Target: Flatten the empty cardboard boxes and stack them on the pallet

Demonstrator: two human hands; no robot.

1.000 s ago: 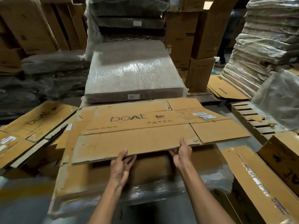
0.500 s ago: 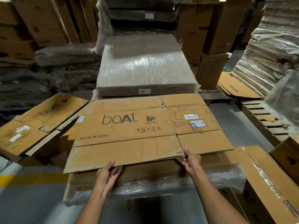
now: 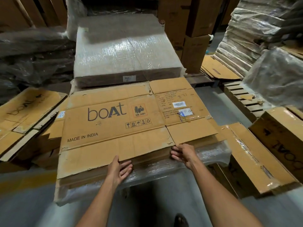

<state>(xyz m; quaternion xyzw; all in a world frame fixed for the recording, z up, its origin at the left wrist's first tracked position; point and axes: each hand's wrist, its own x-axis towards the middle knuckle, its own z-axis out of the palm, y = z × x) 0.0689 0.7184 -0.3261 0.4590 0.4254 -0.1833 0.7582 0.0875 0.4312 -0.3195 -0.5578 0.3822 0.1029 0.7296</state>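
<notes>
Floor (image 3: 155,199) crowded with wrapped stacks (image 3: 127,49); left hand (image 3: 118,169) spread on flattened box (image 3: 114,122), right hand (image 3: 182,154) grip unclear.

the grey floor (image 3: 164,202) carries a plastic-wrapped stack of flat cardboard (image 3: 211,154), and the flattened box (image 3: 131,122) printed "boat" lies flat on top of it, print side up. just behind the flattened box sits a second wrapped bundle (image 3: 127,51). left of it, more flat boxes (image 3: 24,110) lie piled on one another. right of it a taped box (image 3: 255,161) lies low by the floor, and behind that a wooden pallet (image 3: 242,99) rests on the floor.
</notes>
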